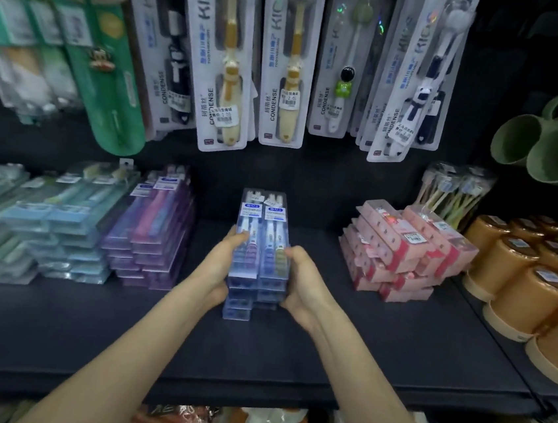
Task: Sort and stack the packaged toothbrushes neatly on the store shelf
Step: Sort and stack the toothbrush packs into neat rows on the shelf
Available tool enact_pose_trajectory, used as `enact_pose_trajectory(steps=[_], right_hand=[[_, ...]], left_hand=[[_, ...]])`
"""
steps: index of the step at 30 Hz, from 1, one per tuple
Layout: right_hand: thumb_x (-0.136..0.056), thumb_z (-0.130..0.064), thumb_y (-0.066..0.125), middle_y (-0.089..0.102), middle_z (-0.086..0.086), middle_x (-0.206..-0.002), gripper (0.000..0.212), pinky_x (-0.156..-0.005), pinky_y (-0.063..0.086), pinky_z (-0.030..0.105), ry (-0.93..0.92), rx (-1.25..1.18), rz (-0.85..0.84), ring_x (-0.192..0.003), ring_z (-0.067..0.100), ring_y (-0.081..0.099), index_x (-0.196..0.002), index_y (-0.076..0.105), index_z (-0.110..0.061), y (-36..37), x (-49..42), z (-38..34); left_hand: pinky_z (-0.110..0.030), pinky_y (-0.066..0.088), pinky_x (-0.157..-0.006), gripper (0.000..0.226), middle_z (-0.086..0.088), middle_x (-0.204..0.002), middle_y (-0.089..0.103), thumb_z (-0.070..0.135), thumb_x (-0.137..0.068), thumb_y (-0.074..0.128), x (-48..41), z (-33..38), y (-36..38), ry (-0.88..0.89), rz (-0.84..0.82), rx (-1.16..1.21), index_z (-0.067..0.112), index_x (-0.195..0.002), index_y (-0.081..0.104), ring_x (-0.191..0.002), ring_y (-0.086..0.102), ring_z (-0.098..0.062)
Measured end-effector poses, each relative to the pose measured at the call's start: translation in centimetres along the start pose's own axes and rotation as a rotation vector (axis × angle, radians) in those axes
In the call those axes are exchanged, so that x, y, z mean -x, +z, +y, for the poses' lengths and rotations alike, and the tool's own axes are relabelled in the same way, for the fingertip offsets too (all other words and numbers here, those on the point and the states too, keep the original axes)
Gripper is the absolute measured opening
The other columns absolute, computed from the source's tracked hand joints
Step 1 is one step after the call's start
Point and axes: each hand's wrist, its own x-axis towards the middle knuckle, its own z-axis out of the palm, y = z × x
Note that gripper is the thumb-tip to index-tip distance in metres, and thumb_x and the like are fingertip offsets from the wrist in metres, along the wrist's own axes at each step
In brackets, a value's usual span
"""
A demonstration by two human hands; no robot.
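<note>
Clear toothbrush packs (pixel 264 217) stacked — left hand (pixel 219 266), right hand (pixel 302 280) gripping

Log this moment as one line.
left hand: grips blue toothbrush stack, left side | right hand: grips right side | stack: on shelf, centre

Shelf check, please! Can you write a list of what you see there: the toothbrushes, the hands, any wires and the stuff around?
Surface: dark shelf, holding the stacks.
Job's things: blue toothbrush stack in the middle, two packs wide; purple stack and teal stacks left of it; pink stack right, crooked.
Clutter: nothing seen.
Hands: left hand and right hand grip the blue toothbrush stack from either side.
Cables: nothing seen.
Surroundings: kids' toothbrushes hang above; orange cups at right, green cups above them.
</note>
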Motion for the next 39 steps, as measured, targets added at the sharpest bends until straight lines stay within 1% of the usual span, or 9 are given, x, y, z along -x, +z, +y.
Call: enact_pose_trajectory(steps=[5,7,11,14,19,26,30,35,39], right_hand=[[-0.098,-0.037,0.039,0.066,-0.001,-0.122,0.037,-0.096,0.049,0.047,-0.022,0.089,-0.077,-0.113,0.021,0.062,-0.134,0.048,-0.038,2.1,-1.7,-0.8],[-0.096,-0.052,0.042,0.053,-0.006,-0.140,0.050,-0.105,0.041,0.050,-0.026,0.131,-0.078,-0.128,0.021,0.050,-0.145,0.034,-0.041,1.6,-1.7,-0.5],[-0.075,-0.072,0.054,0.036,-0.018,-0.150,0.083,-0.115,0.030,0.044,-0.156,0.166,-0.105,-0.139,0.012,0.034,-0.147,0.019,-0.048,-0.1,-0.6,1.5],[-0.076,-0.052,0.074,0.039,-0.027,-0.146,0.087,-0.108,0.037,0.023,-0.307,0.343,-0.145,-0.134,-0.002,0.038,-0.142,0.018,-0.056,-0.5,0.2,2.8],[-0.082,-0.013,0.075,0.036,-0.028,-0.146,0.112,-0.111,0.034,0.026,-0.350,0.700,-0.053,-0.130,-0.006,0.039,-0.145,-0.008,-0.054,-0.7,-0.9,4.3],[-0.086,-0.004,0.068,0.049,-0.024,-0.136,0.100,-0.100,0.042,0.015,-0.384,0.716,0.057,-0.114,-0.016,0.049,-0.151,0.004,-0.043,-0.4,-2.4,5.7],[-0.085,-0.009,0.070,0.047,-0.025,-0.137,0.101,-0.105,0.043,0.023,-0.402,0.703,0.054,-0.118,-0.011,0.050,-0.151,0.002,-0.043,-0.3,-2.6,5.7],[-0.081,-0.031,0.076,0.043,-0.034,-0.139,0.101,-0.104,0.039,0.021,-0.401,0.609,-0.016,-0.128,-0.008,0.042,-0.147,0.002,-0.052,-0.6,-2.7,5.4],[-0.086,-0.034,0.070,0.040,-0.042,-0.135,0.089,-0.101,0.038,0.011,-0.400,0.585,0.005,-0.129,-0.010,0.040,-0.144,0.006,-0.057,-0.3,-2.7,5.0]], left_hand=[[-0.024,0.053,-0.048,0.037,-0.001,-0.081,0.075,0.041,-0.100,0.041,0.4,1.5,-2.0,0.053,0.075,-0.034,0.018,-0.105,0.069,-0.069,0.072,-0.015],[-0.021,0.054,-0.057,0.048,0.010,-0.089,0.075,0.058,-0.095,0.034,1.3,0.9,-3.0,0.144,0.064,-0.141,0.035,-0.091,0.076,-0.079,0.071,-0.005],[-0.021,0.044,-0.095,0.050,0.024,-0.127,0.059,0.078,-0.081,0.038,3.7,-2.3,-5.7,0.396,0.042,-0.449,0.054,-0.121,0.055,-0.118,0.052,0.006],[-0.022,0.038,-0.107,0.062,0.023,-0.143,0.041,0.050,-0.089,0.056,4.0,-4.1,-7.1,0.533,0.062,-0.752,0.046,-0.142,0.023,-0.129,0.039,0.008],[-0.024,0.042,-0.100,0.110,0.007,-0.139,0.045,0.013,-0.083,0.073,3.0,-4.8,-8.1,0.523,0.084,-1.112,0.050,-0.143,-0.012,-0.115,0.049,-0.003],[-0.033,0.048,-0.096,0.108,-0.001,-0.131,0.052,0.012,-0.083,0.072,1.6,-4.6,-7.8,0.552,0.163,-1.112,0.045,-0.143,-0.012,-0.109,0.056,-0.012],[-0.034,0.047,-0.099,0.106,-0.002,-0.135,0.051,0.012,-0.082,0.073,1.1,-4.2,-7.7,0.556,0.169,-1.088,0.043,-0.144,-0.007,-0.113,0.056,-0.014],[-0.034,0.042,-0.106,0.097,0.013,-0.144,0.045,0.034,-0.080,0.075,1.3,-4.3,-7.5,0.503,0.084,-0.872,0.034,-0.152,0.011,-0.127,0.048,-0.004],[-0.033,0.036,-0.112,0.084,0.019,-0.145,0.041,0.015,-0.089,0.065,1.2,-3.8,-7.1,0.468,0.051,-0.702,0.033,-0.152,0.012,-0.128,0.043,0.006]])
